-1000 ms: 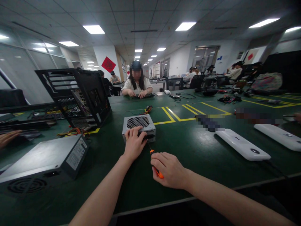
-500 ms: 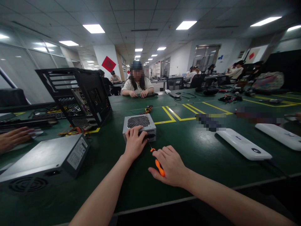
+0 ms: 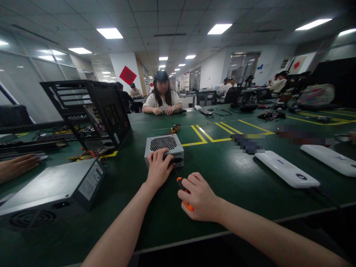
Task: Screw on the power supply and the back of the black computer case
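Observation:
A grey power supply [image 3: 179, 150] with a honeycomb grille on top sits on the green table in front of me. My left hand [image 3: 158, 168] grips its near side, fingers curled over the top edge and around the front. In my right hand [image 3: 198, 198] is a screwdriver [image 3: 188, 206] with an orange and black handle, the fingers and thumb wrapped around it. Its thin shaft points up and away toward the near face of the power supply, beside my left fingers. The tip is too small to make out.
At the left lie a larger power supply [image 3: 52, 185] and a black computer case [image 3: 111, 115]; a co-worker's hand [image 3: 20, 167] rests nearby. To the right are white power banks [image 3: 286, 168]. Across the table [image 3: 236, 211] sits another person [image 3: 162, 100].
My right thumb and fingers have closed around the screwdriver handle, where the thumb was spread away before. My left hand and the power supply hold the same position.

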The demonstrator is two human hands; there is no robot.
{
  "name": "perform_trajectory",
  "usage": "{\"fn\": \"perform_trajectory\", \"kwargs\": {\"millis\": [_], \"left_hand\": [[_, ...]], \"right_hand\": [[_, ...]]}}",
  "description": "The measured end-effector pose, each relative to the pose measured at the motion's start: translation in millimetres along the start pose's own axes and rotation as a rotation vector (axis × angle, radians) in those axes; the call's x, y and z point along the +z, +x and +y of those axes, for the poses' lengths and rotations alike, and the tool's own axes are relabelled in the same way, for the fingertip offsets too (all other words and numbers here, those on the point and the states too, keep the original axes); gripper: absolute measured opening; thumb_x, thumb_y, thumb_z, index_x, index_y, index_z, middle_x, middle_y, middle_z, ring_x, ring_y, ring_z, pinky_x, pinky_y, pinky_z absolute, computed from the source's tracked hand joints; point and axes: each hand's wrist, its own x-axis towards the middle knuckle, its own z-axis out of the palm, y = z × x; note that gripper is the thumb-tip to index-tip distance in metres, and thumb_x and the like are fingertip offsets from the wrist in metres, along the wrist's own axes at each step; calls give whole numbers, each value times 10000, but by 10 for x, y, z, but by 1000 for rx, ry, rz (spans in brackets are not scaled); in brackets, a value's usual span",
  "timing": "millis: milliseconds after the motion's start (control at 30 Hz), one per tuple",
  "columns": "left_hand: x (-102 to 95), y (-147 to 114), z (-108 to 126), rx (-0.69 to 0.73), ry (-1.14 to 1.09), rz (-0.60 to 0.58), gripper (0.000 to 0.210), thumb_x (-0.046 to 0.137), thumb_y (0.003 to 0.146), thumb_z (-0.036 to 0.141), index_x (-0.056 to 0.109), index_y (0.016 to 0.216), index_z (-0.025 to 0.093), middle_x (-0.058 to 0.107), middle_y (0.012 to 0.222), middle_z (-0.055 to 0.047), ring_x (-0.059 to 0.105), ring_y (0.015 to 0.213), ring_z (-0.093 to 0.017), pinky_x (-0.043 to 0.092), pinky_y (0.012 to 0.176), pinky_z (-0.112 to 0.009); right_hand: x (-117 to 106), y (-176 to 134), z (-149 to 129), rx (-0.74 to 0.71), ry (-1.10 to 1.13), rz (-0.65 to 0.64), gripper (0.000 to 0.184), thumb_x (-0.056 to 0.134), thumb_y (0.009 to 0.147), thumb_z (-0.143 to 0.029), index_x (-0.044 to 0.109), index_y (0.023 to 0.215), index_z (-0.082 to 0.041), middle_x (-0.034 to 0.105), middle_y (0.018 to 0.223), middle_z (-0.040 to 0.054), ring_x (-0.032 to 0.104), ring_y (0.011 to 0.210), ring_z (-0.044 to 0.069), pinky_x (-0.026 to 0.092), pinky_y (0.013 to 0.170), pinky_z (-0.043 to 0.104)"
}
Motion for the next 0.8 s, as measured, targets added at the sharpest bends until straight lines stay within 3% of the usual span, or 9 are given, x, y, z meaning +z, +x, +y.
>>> {"fn": "perform_trajectory", "kwargs": {"millis": [133,233,300,500,633,800], "left_hand": [[-3,0,4,-1,-4,2,166,575,698,219,580,863,235,468,1157,-76,377,1073,-252,253,886,-433],[-9,0,6,0,-7,0,173,574,697,206,579,868,234,466,1163,-78,374,1080,-255,250,889,-436],[-13,0,6,2,-7,-7,177,571,699,202,578,873,234,463,1168,-78,372,1085,-255,250,890,-435],[-10,2,5,-4,-7,-8,184,581,689,208,578,872,236,466,1162,-77,372,1081,-256,249,892,-438],[-8,1,9,-2,1,-8,164,568,702,214,575,864,236,462,1168,-74,370,1084,-252,247,895,-430],[-8,1,11,-3,7,-4,164,570,701,218,572,864,231,466,1163,-69,370,1081,-247,244,901,-425]], "right_hand": [[-1,16,0,14,18,18,164,466,755,-302,567,727,-176,492,741,51,392,711,173,301,693,341],[19,16,2,52,36,36,268,422,799,-376,569,849,-158,514,721,50,410,683,168,309,687,337],[35,10,4,78,49,41,273,409,809,-339,544,922,-131,522,703,43,416,657,159,312,681,327],[40,-1,14,23,1,-16,113,464,736,-231,540,797,-174,497,710,35,401,677,163,308,693,327],[28,4,19,15,-7,-27,109,485,717,-246,538,791,-188,494,756,43,396,714,175,310,696,332],[38,14,14,26,4,27,163,437,788,-301,544,772,-179,486,727,35,395,693,163,315,695,329]]}}
